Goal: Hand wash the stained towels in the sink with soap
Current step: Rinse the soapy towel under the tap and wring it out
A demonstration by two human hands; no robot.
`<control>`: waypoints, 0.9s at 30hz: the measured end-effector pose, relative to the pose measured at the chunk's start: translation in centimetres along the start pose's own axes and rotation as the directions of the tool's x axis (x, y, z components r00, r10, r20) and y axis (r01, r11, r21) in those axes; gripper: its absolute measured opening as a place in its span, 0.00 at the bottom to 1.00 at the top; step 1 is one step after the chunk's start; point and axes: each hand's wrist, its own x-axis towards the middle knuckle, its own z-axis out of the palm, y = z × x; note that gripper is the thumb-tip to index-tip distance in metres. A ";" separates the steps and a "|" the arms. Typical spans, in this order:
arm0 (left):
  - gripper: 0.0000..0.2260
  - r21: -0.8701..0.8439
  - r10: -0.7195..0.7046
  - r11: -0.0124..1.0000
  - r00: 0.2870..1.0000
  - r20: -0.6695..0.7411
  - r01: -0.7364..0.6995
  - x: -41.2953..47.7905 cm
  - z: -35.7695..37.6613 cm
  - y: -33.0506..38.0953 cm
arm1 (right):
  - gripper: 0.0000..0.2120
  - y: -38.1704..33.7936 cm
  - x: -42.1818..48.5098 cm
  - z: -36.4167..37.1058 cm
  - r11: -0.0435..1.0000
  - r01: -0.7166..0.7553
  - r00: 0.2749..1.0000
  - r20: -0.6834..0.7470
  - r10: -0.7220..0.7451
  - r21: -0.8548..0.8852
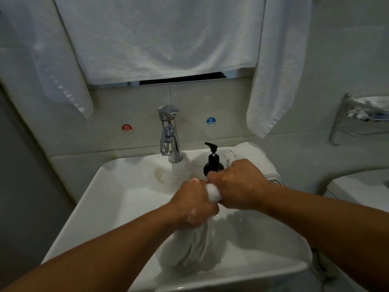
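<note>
Both of your hands are closed tight around the wet towel [189,249], which you hold over the basin of the white sink [109,207]. Your left hand [194,204] is the nearer and lower one, its fingers curled fully round the bunched cloth, and below that fist the rest of the towel hangs in twisted folds down toward the front of the basin. Your right hand [240,184] grips the upper end just beyond it, knuckles up, and the two fists nearly touch, with a short white knot of cloth showing between them. Specks of foam sit on the back of your left hand. Behind your hands a black soap bottle [212,163] with a pump top stands upright on the sink's back ledge, just right of the chrome tap [168,133]; the light is too dim to tell whether water runs from it. A second towel [252,154] lies bundled on the ledge at the right rear corner, partly hidden by your right hand. On the tiled wall a red hot sticker [127,128] sits left of the tap and a blue cold sticker [210,121] right of it. Above them a wide hanging towel [157,39] covers the middle, with a narrower left towel [52,60] and right towel [273,81] beside it. A metal rack [347,119] on the far right holds something pale, too blurred to name
</note>
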 end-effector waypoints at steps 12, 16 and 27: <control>0.15 -0.131 0.086 0.988 0.996 0.015 -0.083 -0.5 -0.6 -0.3 | 0.16 -0.1 -0.1 -1.4 0.996 -0.088 0.996 0.034 0.087 0.017; 0.25 -0.231 0.134 0.969 0.972 0.193 -0.087 -0.8 -1.3 -2.5 | 0.16 0.9 -0.9 -2.7 0.960 -0.220 0.971 0.136 0.197 0.176; 0.19 0.142 0.273 0.946 0.953 0.131 -0.291 0.2 -2.0 -0.3 | 0.29 2.9 -0.1 -6.0 0.952 -0.230 0.776 0.629 0.053 0.204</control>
